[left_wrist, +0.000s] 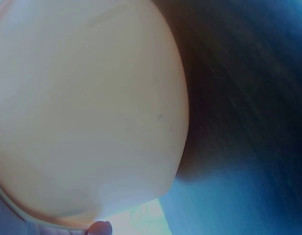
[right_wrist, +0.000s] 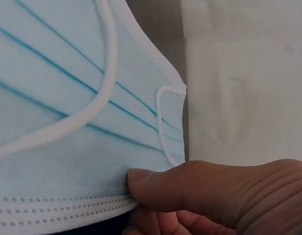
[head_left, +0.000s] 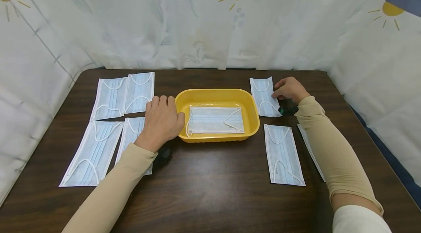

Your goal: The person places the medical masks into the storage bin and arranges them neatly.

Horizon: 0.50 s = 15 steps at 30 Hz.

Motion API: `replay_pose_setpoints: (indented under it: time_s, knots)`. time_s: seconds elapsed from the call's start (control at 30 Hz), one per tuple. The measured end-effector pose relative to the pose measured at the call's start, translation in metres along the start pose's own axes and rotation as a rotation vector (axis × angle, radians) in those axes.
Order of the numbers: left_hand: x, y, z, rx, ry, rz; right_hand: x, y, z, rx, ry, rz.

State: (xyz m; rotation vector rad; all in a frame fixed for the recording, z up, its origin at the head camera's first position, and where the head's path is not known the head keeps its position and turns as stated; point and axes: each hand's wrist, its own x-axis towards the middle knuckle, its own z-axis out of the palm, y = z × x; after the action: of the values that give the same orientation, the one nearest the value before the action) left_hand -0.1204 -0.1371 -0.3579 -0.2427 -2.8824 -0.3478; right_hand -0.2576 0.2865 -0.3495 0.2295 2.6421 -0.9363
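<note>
In the head view, the left hand [head_left: 162,121] rests on the left end of the yellow tray [head_left: 215,139], fingers over its rim. One blue mask [head_left: 213,120] lies crosswise in the tray. At the back right, the right hand [head_left: 290,90] pinches the right edge of an upright-laid mask [head_left: 263,96]. Up close in the right wrist view, the thumb of the right hand [right_wrist: 205,193] presses the long edge of that mask [right_wrist: 48,117], with other fingers beneath. A pale rounded surface fills most of the left wrist view, with one fingertip at its bottom.
Several masks [head_left: 93,152] lie in two rows left of the tray, one partly under the left arm. Another mask [head_left: 283,154] lies at the front right, and one more [head_left: 307,145] is mostly hidden by the right forearm. A patterned white curtain [head_left: 197,21] hangs behind the brown table [head_left: 210,189].
</note>
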Motion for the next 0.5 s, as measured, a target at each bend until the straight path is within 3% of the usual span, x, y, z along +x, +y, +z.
replay_pose_setpoints:
  time_s: [0.5]
  knots:
    - [-0.0004,-0.0008,0.0004,-0.001,-0.001,0.003,-0.0024,-0.0002,-0.0045,0.020,-0.039,0.004]
